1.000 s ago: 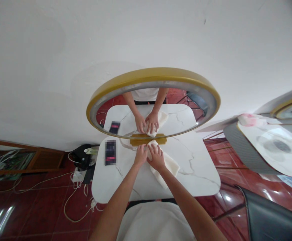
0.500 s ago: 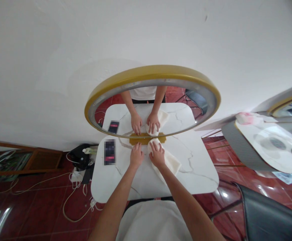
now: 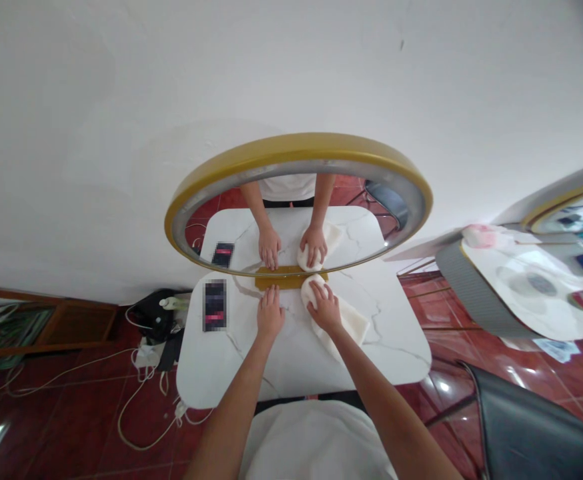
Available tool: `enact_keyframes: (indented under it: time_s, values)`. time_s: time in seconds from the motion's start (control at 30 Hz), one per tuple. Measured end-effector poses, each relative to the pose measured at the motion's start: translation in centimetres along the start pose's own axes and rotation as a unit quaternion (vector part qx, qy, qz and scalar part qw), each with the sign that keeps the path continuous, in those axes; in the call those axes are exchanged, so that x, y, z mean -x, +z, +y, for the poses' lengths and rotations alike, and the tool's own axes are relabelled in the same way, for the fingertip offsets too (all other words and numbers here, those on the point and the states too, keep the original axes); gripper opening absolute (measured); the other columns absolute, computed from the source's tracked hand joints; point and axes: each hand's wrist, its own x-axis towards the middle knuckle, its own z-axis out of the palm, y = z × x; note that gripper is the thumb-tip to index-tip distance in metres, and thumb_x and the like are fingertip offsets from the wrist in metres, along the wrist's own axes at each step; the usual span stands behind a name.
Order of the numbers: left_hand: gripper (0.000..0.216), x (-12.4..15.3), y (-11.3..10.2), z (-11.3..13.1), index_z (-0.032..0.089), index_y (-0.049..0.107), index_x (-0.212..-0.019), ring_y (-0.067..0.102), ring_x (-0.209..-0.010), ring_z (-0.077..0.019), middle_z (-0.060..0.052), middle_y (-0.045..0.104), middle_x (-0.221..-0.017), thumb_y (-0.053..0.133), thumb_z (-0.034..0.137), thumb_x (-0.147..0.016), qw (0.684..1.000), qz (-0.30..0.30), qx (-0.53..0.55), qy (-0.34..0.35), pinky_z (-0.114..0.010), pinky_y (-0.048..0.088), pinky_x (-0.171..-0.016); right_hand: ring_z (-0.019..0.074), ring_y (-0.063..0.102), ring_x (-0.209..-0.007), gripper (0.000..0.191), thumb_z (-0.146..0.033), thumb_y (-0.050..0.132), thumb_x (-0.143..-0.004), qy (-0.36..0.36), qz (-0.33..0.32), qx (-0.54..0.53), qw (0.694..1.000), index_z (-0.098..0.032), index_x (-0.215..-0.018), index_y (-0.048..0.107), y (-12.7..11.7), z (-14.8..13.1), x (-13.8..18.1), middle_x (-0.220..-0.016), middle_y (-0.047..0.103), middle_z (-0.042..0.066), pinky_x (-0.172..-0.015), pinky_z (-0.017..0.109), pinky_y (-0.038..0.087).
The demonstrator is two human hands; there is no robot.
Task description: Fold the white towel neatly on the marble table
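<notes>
My right hand (image 3: 324, 308) presses down on a cream towel (image 3: 349, 323) that lies on the white marble table (image 3: 391, 340), its fingers curled over the towel's rolled far end. My left hand (image 3: 270, 313) lies flat on the bare tabletop just left of the towel, fingers stretched out toward the mirror's gold base (image 3: 291, 279). A round gold-framed mirror (image 3: 299, 203) stands at the table's far edge and reflects both hands and the towel.
A phone (image 3: 215, 305) lies on the table's left side. Cables and a power strip (image 3: 146, 360) trail over the red tiled floor at the left. A dark chair (image 3: 526, 427) stands at the lower right, and a second table with a mirror (image 3: 531, 293) is at the right.
My hands have come apart: the left one left the towel and now rests flat on the table. The right hand stayed on the towel's end and shifted slightly right.
</notes>
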Motion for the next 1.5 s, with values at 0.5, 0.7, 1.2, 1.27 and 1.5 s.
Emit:
enact_keyframes:
  time_s: [0.5,0.7,1.2,1.27,1.5]
  values:
    - [0.073,0.9,2.9,-1.7,0.015,0.014,-0.148,0.015,-0.142,-0.0229,-0.008,0.021,-0.153,0.04,0.012,-0.079,0.998,0.03,0.03,0.044,-0.043,0.017,-0.115,0.0252,0.018,-0.138,0.054,-0.039,0.031,-0.094,0.019,0.003,-0.009,1.0,-0.028,-0.146,0.022,-0.6,3.0,-2.0,-0.149,0.031,-0.001,-0.103,0.042,0.031]
    - [0.076,0.8,3.2,-1.9,0.016,0.011,-0.148,0.015,-0.142,-0.0222,-0.006,0.022,-0.153,0.04,0.011,-0.078,0.998,0.029,0.022,0.044,-0.042,0.016,-0.116,0.0235,0.018,-0.138,0.051,-0.043,0.032,-0.094,0.025,0.005,-0.013,1.0,-0.027,-0.143,0.03,-0.4,3.6,-3.2,-0.145,0.038,0.001,-0.106,0.042,0.027]
    - [0.075,0.7,3.2,-2.1,0.016,0.017,-0.147,0.023,-0.14,-0.0222,-0.006,0.028,-0.151,0.043,0.014,-0.077,0.999,0.029,0.003,0.033,-0.04,0.023,-0.115,0.0257,0.02,-0.138,0.05,-0.04,0.035,-0.094,0.032,0.077,-0.05,0.995,-0.026,-0.142,0.033,0.8,1.6,-1.8,-0.142,0.043,0.001,-0.106,0.044,0.023]
    - [0.075,0.7,3.2,-2.1,0.017,0.017,-0.147,0.024,-0.139,-0.022,-0.006,0.028,-0.151,0.043,0.014,-0.077,0.999,0.031,0.004,0.031,-0.04,0.023,-0.114,0.0265,0.021,-0.137,0.051,-0.041,0.034,-0.094,0.064,0.082,-0.054,0.993,-0.025,-0.143,0.032,0.8,1.8,-2.0,-0.142,0.042,0.002,-0.105,0.044,0.024]
    - [0.075,0.7,3.2,-2.1,0.018,0.018,-0.147,0.024,-0.139,-0.0218,-0.005,0.029,-0.151,0.043,0.013,-0.076,0.998,0.042,0.008,0.035,-0.04,0.024,-0.114,0.026,0.012,-0.14,0.05,-0.031,0.036,-0.094,-0.044,0.046,-0.034,0.997,-0.025,-0.144,0.031,1.5,-0.3,0.1,-0.146,0.037,0.001,-0.108,0.044,0.02]
